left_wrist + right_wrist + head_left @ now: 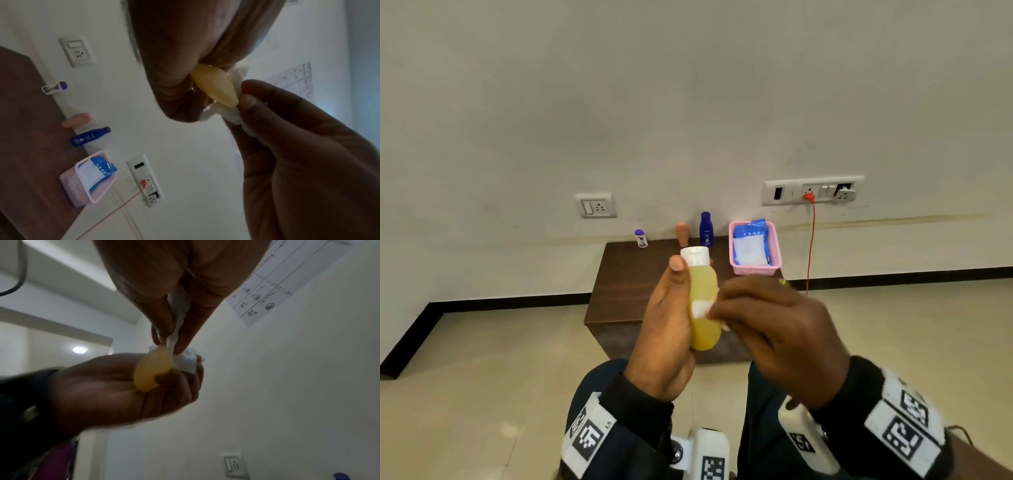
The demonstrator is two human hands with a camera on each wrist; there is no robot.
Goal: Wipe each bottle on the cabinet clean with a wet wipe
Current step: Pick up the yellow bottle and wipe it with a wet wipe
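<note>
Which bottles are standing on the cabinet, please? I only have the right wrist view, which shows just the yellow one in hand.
Observer: Three stand by the wall on the cabinet: a purple-capped bottle, a peach bottle and a dark blue bottle.
Operator: Thanks. My view shows the right hand pinching the wet wipe. Where is the pack?
Observer: The blue wipe pack lies in a pink basket at the cabinet's right end.
Operator: Is the cap on?
Observer: Yes, a white cap tops the yellow bottle gripped by the left hand.
</note>
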